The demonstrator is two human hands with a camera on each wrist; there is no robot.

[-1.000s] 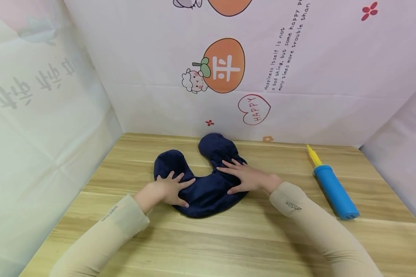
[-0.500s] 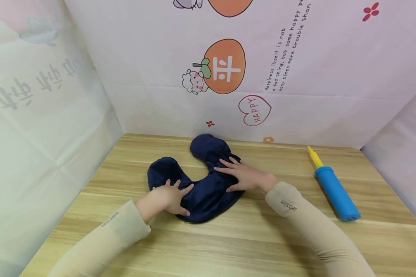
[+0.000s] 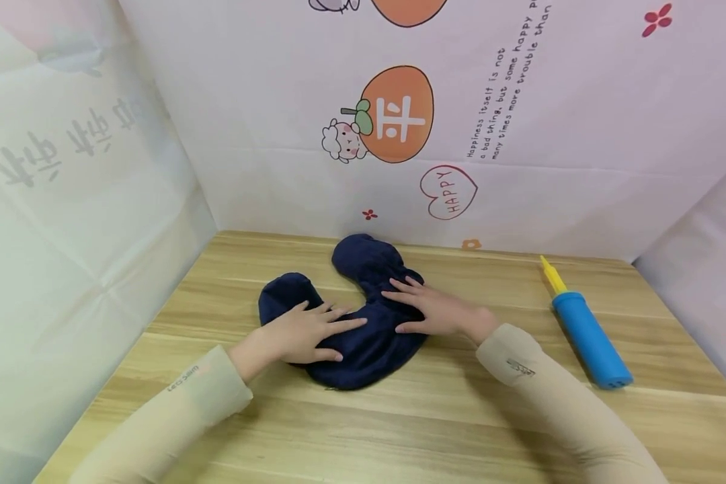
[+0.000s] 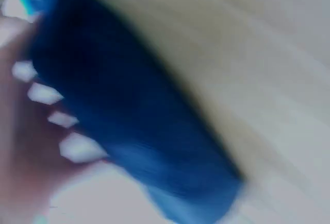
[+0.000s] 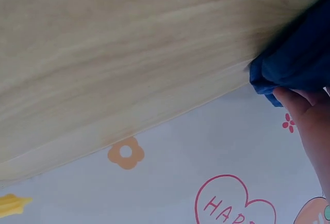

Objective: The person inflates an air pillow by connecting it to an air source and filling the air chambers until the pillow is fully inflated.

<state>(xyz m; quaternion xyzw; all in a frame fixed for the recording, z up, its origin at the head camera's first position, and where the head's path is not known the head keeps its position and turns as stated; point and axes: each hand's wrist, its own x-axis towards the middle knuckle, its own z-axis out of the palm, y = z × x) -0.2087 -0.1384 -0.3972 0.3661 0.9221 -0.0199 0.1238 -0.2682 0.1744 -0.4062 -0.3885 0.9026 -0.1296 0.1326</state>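
A dark navy U-shaped neck pillow (image 3: 363, 359) lies on the wooden table, its two rounded ends toward the back wall; it looks soft and wrinkled. My left hand (image 3: 305, 333) rests across its left arm with fingers spread and fairly straight. On the right arm of the pillow lies my right hand (image 3: 432, 309), fingers spread over the gathered cloth. The left wrist view is blurred but shows the pillow (image 4: 124, 85) beside the fingers. In the right wrist view the pillow's edge (image 5: 299, 54) shows at the right, with fingers of my right hand (image 5: 312, 121) touching it.
A blue hand pump (image 3: 593, 343) with a yellow nozzle (image 3: 553, 274) lies at the right of the wooden table (image 3: 375, 437). A white printed cloth (image 3: 266, 134) stands as a wall at the back, with more cloth at both sides.
The pillow has shifted slightly left and toward me, mostly in the first half second. My left hand has since slid over its left arm toward the middle. The right hand stays on the right arm.
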